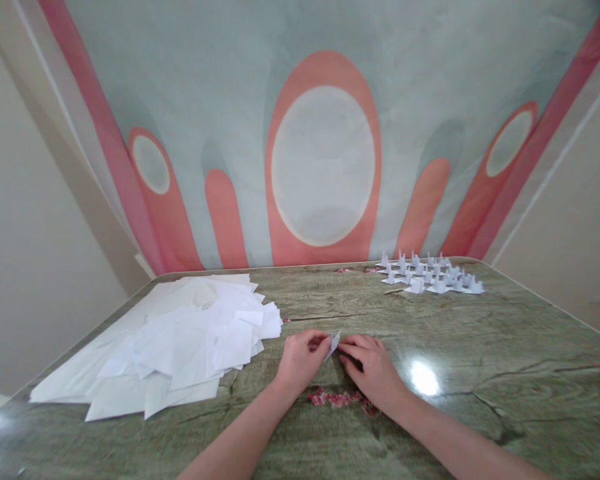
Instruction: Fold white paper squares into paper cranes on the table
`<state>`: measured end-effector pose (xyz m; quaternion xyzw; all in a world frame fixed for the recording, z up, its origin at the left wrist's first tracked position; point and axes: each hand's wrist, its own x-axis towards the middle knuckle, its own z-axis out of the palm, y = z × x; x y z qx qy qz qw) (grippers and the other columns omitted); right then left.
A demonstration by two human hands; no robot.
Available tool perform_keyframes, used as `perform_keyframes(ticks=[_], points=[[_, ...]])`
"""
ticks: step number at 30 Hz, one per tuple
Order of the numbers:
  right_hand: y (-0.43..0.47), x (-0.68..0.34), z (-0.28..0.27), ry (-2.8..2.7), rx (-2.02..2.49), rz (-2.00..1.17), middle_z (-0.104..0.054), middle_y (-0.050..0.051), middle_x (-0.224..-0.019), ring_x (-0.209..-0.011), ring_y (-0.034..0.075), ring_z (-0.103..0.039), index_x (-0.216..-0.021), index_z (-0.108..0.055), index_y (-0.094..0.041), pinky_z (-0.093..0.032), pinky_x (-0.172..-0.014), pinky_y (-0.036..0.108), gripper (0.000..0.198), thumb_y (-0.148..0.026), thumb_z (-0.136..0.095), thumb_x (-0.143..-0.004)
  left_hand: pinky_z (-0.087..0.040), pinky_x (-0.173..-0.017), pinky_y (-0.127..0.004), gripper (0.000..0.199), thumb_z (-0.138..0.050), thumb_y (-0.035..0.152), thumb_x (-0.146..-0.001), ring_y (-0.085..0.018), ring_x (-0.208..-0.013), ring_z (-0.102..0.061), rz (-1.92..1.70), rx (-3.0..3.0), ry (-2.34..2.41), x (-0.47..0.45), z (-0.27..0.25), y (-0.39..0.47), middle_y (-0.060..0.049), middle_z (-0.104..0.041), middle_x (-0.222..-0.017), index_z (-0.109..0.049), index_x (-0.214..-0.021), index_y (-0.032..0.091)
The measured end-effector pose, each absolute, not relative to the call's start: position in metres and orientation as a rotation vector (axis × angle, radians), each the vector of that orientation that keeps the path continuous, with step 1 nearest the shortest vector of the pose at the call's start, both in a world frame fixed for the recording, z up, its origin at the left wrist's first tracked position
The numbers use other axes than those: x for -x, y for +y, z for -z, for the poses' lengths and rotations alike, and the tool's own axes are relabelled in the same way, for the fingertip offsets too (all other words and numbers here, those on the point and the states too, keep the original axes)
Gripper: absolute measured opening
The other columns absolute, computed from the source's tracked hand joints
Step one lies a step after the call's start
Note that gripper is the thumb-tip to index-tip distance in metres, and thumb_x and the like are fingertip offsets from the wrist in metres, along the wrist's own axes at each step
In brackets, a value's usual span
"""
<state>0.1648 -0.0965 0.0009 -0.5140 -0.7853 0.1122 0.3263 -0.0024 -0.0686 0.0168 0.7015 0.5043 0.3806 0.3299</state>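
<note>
One folded white paper piece (333, 344) sat pinched in my left hand (300, 359), seemingly for steadiness; whether my right hand (374, 371) pinched, I couldn't tell.

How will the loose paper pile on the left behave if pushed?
The paper pile will probably slide apart, since its sheets overlap unevenly. Single sheets look thin, so likely light and floppy. The tabletop shows glare, so may be slippery.

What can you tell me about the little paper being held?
The paper is small, white and folded, with a pointed tip. It slants over the table, its top toward the right. The left hand pinches it; the right hand is close beside it, perhaps touching. Finer folds are too small to tell.
</note>
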Motion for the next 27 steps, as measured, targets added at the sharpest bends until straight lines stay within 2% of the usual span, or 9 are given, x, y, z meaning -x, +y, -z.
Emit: perform_keyframes(ticks=[4, 10, 16, 19, 22, 27], points=[[-0.095, -0.164, 0.0, -2.044, 1.303, -0.296, -0.063, 0.004, -0.092, -0.087, 0.019, -0.055, -0.093, -0.066, -0.024, -0.041, -0.078, 0.035, 0.023, -0.015, -0.05, -0.08, -0.054, -0.07, -0.028, 0.024, -0.064, 0.033, -0.069, -0.018, -0.072, -0.066, -1.022, -1.716, 1.248, 0.0, -0.015, -0.07, -0.005, -0.07, -0.079, -0.066, -0.085, 0.016], [-0.098, -0.164, -0.002, -2.066, 1.232, -0.237, -0.059, 0.006, -0.1, -0.092, 0.02, -0.053, -0.105, -0.061, -0.023, -0.041, -0.08, 0.036, 0.032, -0.01, -0.048, -0.079, -0.053, -0.066, -0.027, 0.039, -0.071, 0.033, -0.063, -0.018, -0.069, -0.066, -1.005, -1.461, 1.19, -0.002, -0.01, -0.067, -0.006, -0.069, -0.078, -0.062, -0.094, 0.011], [-0.099, -0.165, -0.004, -2.082, 1.159, -0.123, -0.056, 0.008, -0.103, -0.096, 0.022, -0.052, -0.112, -0.057, -0.024, -0.041, -0.081, 0.039, 0.04, -0.006, -0.046, -0.077, -0.052, -0.069, -0.029, 0.034, -0.068, 0.033, -0.067, -0.017, -0.074, -0.065, -1.042, -1.184, 1.102, -0.003, -0.009, -0.066, -0.006, -0.069, -0.08, -0.06, -0.092, 0.012], [-0.1, -0.165, -0.005, -2.008, 1.155, -0.137, -0.057, 0.007, -0.097, -0.092, 0.022, -0.053, -0.109, -0.057, -0.023, -0.042, -0.079, 0.038, 0.034, -0.012, -0.05, -0.078, -0.051, -0.067, -0.027, 0.038, -0.07, 0.032, -0.064, -0.016, -0.072, -0.064, -1.063, -1.124, 1.077, -0.006, -0.012, -0.069, -0.005, -0.069, -0.08, -0.059, -0.096, 0.013], [-0.101, -0.164, -0.005, -1.779, 1.228, -0.284, -0.059, 0.005, -0.085, -0.08, 0.02, -0.055, -0.099, -0.056, -0.019, -0.044, -0.074, 0.034, 0.023, -0.025, -0.056, -0.078, -0.049, -0.068, -0.025, 0.042, -0.073, 0.03, -0.062, -0.014, -0.07, -0.063, -1.109, -1.075, 1.035, -0.01, -0.017, -0.075, -0.005, -0.068, -0.077, -0.06, -0.097, 0.012], [-0.101, -0.164, -0.008, -1.65, 1.245, -0.607, -0.06, 0.004, -0.079, -0.073, 0.018, -0.055, -0.089, -0.055, -0.018, -0.044, -0.067, 0.029, 0.019, -0.036, -0.052, -0.082, -0.046, -0.075, -0.025, 0.031, -0.071, 0.031, -0.064, -0.014, -0.076, -0.061, -1.145, -1.097, 0.993, -0.015, -0.019, -0.083, -0.004, -0.068, -0.083, -0.065, -0.088, 0.013]])
